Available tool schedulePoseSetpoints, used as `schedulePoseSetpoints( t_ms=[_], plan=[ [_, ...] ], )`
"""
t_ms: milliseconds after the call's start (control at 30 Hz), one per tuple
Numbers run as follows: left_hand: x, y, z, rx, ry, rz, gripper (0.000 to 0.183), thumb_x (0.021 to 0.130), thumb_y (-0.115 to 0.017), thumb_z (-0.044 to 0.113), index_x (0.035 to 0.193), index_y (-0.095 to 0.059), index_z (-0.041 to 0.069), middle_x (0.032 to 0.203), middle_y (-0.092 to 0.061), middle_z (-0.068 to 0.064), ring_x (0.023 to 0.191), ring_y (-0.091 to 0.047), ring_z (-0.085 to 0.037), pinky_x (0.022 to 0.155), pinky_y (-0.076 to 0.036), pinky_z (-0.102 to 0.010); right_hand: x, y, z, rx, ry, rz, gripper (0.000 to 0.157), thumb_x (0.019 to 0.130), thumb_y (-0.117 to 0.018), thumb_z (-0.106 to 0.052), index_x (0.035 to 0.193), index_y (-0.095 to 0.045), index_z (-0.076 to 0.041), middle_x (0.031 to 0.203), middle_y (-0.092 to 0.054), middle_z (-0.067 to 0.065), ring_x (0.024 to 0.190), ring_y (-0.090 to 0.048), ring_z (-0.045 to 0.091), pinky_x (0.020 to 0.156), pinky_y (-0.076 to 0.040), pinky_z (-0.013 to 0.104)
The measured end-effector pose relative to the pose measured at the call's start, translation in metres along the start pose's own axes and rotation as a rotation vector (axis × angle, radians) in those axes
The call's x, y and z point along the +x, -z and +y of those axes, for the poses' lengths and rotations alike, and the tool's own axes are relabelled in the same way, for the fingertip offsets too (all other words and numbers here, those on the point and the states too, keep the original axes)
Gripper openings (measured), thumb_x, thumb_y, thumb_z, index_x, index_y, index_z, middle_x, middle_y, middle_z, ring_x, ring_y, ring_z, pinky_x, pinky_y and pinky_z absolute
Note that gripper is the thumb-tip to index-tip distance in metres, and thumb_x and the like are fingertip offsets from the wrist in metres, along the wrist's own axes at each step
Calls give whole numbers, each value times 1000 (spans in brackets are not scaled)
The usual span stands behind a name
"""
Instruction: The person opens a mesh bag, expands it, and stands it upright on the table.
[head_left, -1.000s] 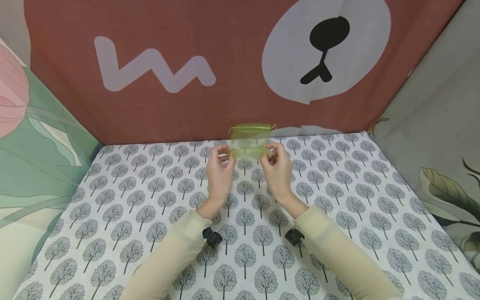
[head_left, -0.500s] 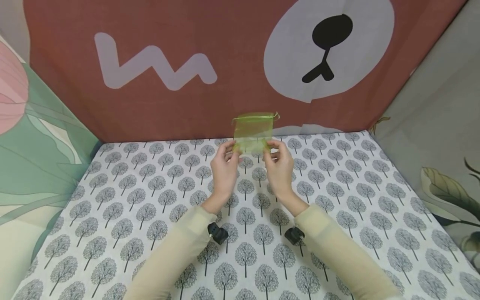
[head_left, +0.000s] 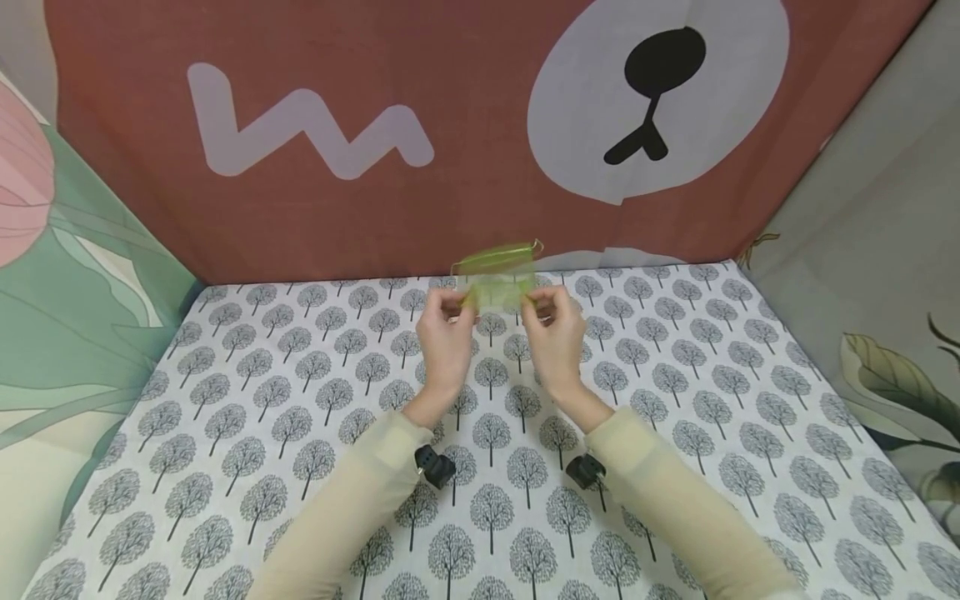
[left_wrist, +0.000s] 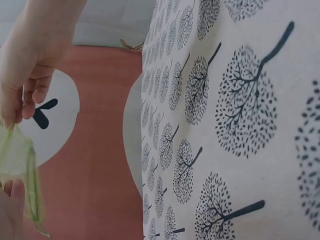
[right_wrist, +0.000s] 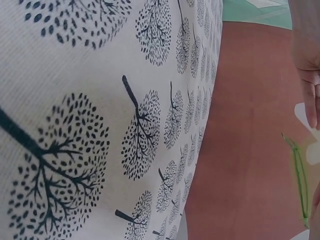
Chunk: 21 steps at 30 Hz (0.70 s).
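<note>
Sheer lime-green drawstring pouch (head_left: 495,268) is probably featherlight and floppy, so left grip (head_left: 446,343) and right grip (head_left: 556,343) pinching its near corners, toward the white tree-print worktop's (head_left: 292,375) far edge, makes sense.

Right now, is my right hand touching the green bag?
Touching. The head view shows the right hand pinching a near corner of the green bag between thumb and finger.

We see a pair of long, plain sleeves (head_left: 337,508) in pale, creamy yellow. Beside each cuff (head_left: 405,429), on its inner side, we make out a small, blocky black device (head_left: 437,467).
</note>
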<state>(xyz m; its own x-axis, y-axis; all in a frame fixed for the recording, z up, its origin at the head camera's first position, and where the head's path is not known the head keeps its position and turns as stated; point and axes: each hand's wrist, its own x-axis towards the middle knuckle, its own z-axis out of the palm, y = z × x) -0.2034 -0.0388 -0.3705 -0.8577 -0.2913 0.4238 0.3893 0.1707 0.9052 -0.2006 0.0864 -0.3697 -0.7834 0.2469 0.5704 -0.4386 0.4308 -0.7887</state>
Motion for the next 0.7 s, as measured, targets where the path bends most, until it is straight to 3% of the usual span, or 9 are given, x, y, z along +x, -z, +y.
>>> schedulePoseSetpoints(
  t_ms=[167,367,700],
  plan=[
    [0,1,0,-6,36,-22,14,91,-57,0,100,-50,-6,92,-64,-22,73,-65,-30,55,-56,-19,-1,-1,-2,-5,42,32,6,83,-56,7,89,-56,7,68,-60,19,60,-48,4,53,-42,9],
    [-1,1,0,-24,43,-49,27,91,-53,-3,117,-54,-4,103,-67,-23,79,-68,-35,65,-62,-26,1,-1,-3,18,68,35,14,82,-52,10,96,-55,8,62,-53,16,55,-42,1,50,-39,9],
    [-3,1,-3,43,-32,-52,24,88,-61,1,111,-65,-3,102,-71,-21,83,-71,-31,69,-60,-17,3,2,1,-7,-56,-27,22,87,-58,-1,108,-59,4,102,-68,20,61,-53,3,50,-46,9]
  ],
)
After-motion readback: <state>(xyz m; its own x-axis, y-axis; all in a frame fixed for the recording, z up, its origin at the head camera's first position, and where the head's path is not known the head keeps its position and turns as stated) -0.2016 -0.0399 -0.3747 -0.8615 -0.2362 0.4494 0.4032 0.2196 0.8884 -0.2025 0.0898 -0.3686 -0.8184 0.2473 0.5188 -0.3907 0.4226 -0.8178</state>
